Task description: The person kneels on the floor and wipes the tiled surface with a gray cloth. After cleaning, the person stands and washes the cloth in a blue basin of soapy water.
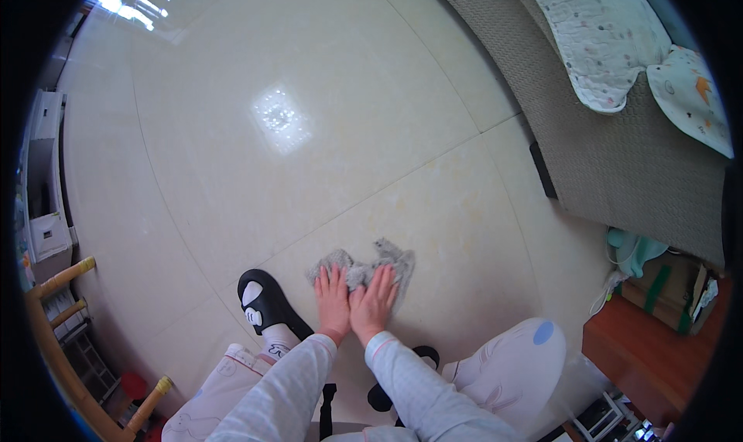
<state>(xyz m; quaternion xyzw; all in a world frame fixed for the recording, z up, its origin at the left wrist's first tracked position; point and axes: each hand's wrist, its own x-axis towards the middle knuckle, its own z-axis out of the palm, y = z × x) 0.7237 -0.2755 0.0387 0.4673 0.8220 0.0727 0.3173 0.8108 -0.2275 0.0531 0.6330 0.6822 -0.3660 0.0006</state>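
Observation:
A crumpled grey cloth (403,263) lies on the glossy cream tile floor (325,169) in front of me. My left hand (332,302) presses down on its left part, fingers stretched forward. Close beside it, my right hand (374,304) holds down the right part, with some cloth bunched between the two hands. Both wrists almost touch. Part of the cloth is hidden beneath my fingers and palms.
My foot in a black slipper (270,305) stands left of the cloth; my bent knee (516,361) is at right. A grey woven-textured sofa (615,157) borders the right side. A cardboard box (659,291) rests on reddish-brown furniture (638,349). Bamboo-like framework (64,378) stands lower left.

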